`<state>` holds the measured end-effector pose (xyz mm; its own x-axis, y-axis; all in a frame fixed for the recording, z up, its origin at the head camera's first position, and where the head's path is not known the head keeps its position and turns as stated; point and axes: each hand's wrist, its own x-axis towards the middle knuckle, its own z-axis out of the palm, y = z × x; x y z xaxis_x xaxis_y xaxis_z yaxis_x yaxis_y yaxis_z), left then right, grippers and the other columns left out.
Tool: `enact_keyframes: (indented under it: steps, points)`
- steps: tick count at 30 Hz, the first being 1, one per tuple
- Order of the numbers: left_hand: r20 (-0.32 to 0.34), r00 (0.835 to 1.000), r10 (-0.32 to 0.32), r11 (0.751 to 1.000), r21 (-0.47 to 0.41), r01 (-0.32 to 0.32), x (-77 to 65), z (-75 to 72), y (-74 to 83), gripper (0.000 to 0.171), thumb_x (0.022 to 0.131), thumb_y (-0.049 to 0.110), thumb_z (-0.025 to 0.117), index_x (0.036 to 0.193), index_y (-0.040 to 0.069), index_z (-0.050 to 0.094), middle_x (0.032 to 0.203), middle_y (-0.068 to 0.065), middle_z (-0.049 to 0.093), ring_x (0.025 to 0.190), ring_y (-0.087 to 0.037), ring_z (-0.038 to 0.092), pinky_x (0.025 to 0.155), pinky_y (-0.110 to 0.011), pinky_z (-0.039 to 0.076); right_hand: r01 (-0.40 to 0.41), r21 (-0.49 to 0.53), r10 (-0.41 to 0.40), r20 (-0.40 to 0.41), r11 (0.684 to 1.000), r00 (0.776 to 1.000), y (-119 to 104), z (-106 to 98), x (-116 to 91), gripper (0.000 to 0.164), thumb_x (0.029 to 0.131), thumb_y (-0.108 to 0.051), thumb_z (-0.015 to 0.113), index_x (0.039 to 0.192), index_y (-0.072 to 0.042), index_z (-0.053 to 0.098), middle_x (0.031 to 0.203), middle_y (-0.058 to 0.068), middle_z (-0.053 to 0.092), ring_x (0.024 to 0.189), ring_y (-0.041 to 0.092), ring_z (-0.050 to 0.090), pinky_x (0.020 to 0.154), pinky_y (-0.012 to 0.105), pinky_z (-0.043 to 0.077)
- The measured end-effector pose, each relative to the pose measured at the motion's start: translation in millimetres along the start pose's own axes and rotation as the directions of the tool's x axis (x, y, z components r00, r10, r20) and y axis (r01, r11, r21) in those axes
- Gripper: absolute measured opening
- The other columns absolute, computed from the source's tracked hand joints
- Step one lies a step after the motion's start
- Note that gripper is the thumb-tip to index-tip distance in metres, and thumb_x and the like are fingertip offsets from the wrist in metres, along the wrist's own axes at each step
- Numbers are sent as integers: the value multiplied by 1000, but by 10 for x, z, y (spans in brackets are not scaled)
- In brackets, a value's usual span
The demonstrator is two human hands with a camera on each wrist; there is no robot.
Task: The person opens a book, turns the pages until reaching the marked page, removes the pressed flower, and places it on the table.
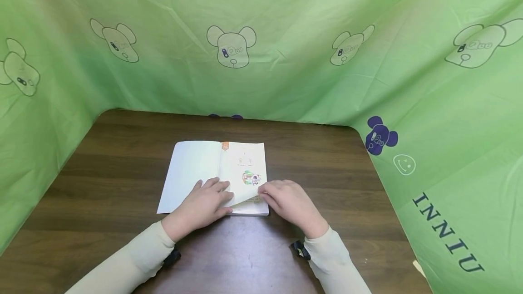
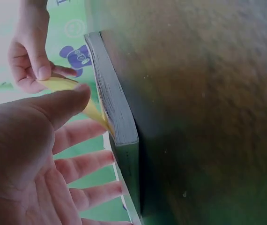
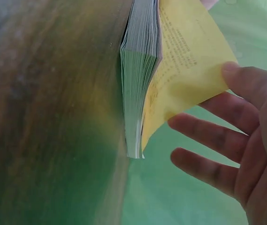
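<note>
- An open book [image 1: 216, 167] lies flat on the brown wooden worktop [image 1: 318, 162], near its middle and in front of the person; its left side [image 1: 194, 167] is plain white.
- The top page [image 1: 237, 162] on the right side bears a small coloured illustration [image 1: 251, 177] and an orange mark [image 1: 225, 145] at its upper left; its lower right corner is raised from the thick block of pages [image 2: 117, 93] beneath.
- The right hand [image 1: 290, 201] pinches that raised corner between thumb and fingers, its other fingers apart from one another below the page. The right wrist view shows the page's underside, yellowish and printed with lines of text.
- The left hand [image 1: 204, 205] rests across the lower part of the book near the fold, fingers spread wide and gripping nothing.
- Pale sleeves [image 1: 143, 248] cover both forearms, with a black band [image 1: 301, 250] near the right wrist.
- Green cloth [image 1: 286, 85] hangs around the worktop, printed with outlined bear heads, a purple bear head [image 1: 381, 136], a winking face [image 1: 404, 164] and the letters "INNIU" [image 1: 447, 232].
</note>
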<state>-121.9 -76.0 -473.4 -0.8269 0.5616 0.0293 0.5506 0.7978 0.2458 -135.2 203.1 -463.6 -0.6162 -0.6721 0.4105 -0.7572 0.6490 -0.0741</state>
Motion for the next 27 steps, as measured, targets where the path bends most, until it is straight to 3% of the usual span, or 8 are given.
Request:
enact_keyframes:
  steps: [9,15,18,21,25,27]
  points:
    - [-43,999,-25,999,-28,24,-4,32,-23,29,100,35,66,125,23,75,145,-3,62,139,-33,51,106,-70,39,-71,-14,68,-127,997,990,44,0,-2,28,91,-22,78,115,-12,69,115,1,75,106,18,72,92,38,57]
    - [-108,994,-15,999,-53,9,-5,32,-64,31,100,37,66,122,17,76,140,-4,65,134,-30,56,106,-61,45,-150,21,151,-125,989,981,63,10,-19,29,94,-25,74,118,-11,68,119,2,73,110,21,71,94,40,56]
    - [-178,984,-4,999,-32,-2,-13,23,-93,35,97,36,71,124,14,75,138,-7,66,129,-29,60,103,-52,50,-182,40,185,-68,982,980,59,16,-23,26,95,-27,73,116,-12,70,122,3,72,114,22,69,97,42,55]
    - [-257,966,-5,1000,11,8,-22,-10,-116,52,92,35,77,136,10,66,142,-12,62,129,-31,60,103,-49,50,-194,50,192,30,980,981,49,33,-26,24,95,-29,73,113,-14,72,128,4,70,120,24,66,102,45,51]
    - [-341,940,-19,996,73,47,-34,-70,-141,97,83,37,86,159,6,34,157,-17,45,139,-36,48,109,-56,43,-162,60,152,146,985,978,31,49,-33,27,95,-33,73,115,-15,73,137,5,66,129,25,61,108,47,46]
    - [-371,928,-21,992,108,66,-39,-91,-156,113,78,39,89,163,9,21,164,-19,32,146,-39,38,111,-61,38,-140,75,125,183,987,975,22,52,-40,31,94,-35,74,118,-15,73,140,5,64,132,25,58,111,47,44]
